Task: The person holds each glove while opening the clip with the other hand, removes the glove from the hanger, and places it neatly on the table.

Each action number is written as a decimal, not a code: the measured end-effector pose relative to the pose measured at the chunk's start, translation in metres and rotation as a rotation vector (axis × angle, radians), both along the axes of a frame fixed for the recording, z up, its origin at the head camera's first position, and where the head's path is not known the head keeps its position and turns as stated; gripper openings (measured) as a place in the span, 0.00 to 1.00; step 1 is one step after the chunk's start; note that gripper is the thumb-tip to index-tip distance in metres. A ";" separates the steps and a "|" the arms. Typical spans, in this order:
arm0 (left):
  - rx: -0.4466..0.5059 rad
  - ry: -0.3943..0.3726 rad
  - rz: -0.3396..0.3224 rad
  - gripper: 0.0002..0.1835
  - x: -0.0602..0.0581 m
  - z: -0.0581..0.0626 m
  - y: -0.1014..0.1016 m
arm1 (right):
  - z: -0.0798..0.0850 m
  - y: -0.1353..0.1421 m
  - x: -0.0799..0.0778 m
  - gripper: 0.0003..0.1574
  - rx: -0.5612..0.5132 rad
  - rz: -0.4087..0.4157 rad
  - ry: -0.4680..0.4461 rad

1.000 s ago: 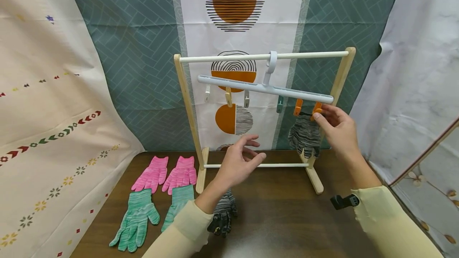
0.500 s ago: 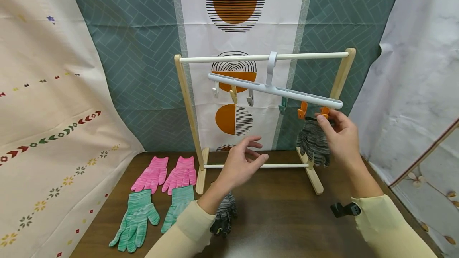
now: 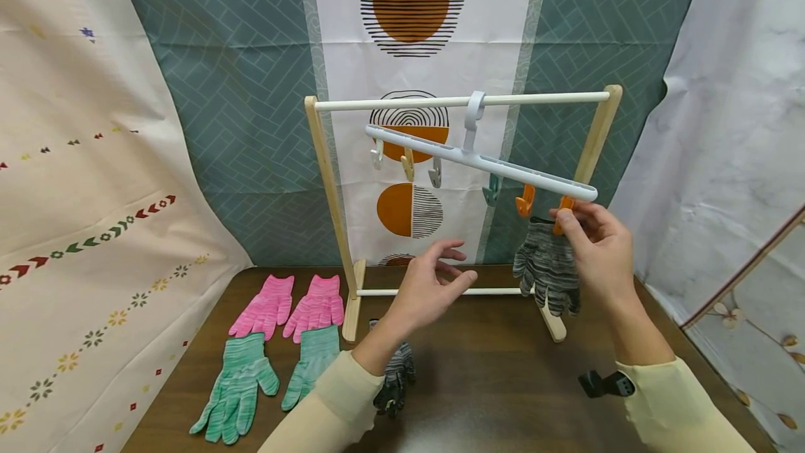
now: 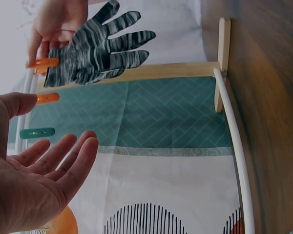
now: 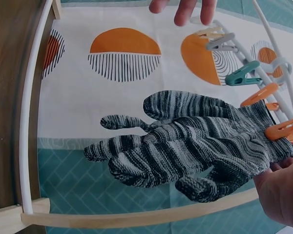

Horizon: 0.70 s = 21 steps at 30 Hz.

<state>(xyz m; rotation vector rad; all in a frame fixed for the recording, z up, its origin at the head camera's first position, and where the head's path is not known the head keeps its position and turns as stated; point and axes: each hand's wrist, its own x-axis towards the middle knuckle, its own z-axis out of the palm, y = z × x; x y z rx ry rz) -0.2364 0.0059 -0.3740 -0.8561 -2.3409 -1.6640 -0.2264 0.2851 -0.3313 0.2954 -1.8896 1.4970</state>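
At the right end of a pale grey clip hanger point(image 3: 478, 159), my right hand point(image 3: 600, 243) pinches an orange clothespin point(image 3: 564, 214). A grey-and-black striped knit glove point(image 3: 546, 264) hangs fingers down from this clothespin. In the right wrist view the orange clothespin point(image 5: 283, 129) sits across the cuff of the glove point(image 5: 195, 139). A second orange clothespin point(image 3: 525, 200) and a teal one point(image 3: 492, 189) hang farther left. My left hand point(image 3: 428, 285) hovers below the hanger's middle, fingers spread and touching nothing. In the left wrist view, its thumb overlaps the second orange clothespin point(image 4: 48, 98).
The hanger hooks over the top bar point(image 3: 402, 102) of a wooden rack, tilted down to the right. Pink gloves point(image 3: 317, 305), green gloves point(image 3: 239, 383) and another striped glove point(image 3: 395, 376) lie on the brown table point(image 3: 490, 383). A black device point(image 3: 605, 384) shows beside the right sleeve.
The hanger's right end has dropped, and the glove with my right hand has moved slightly down. My left hand has drifted a little right, still spread.
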 end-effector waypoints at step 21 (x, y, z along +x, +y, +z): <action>0.072 -0.053 -0.086 0.29 -0.007 0.006 0.028 | 0.002 -0.012 0.018 0.20 0.022 0.000 -0.085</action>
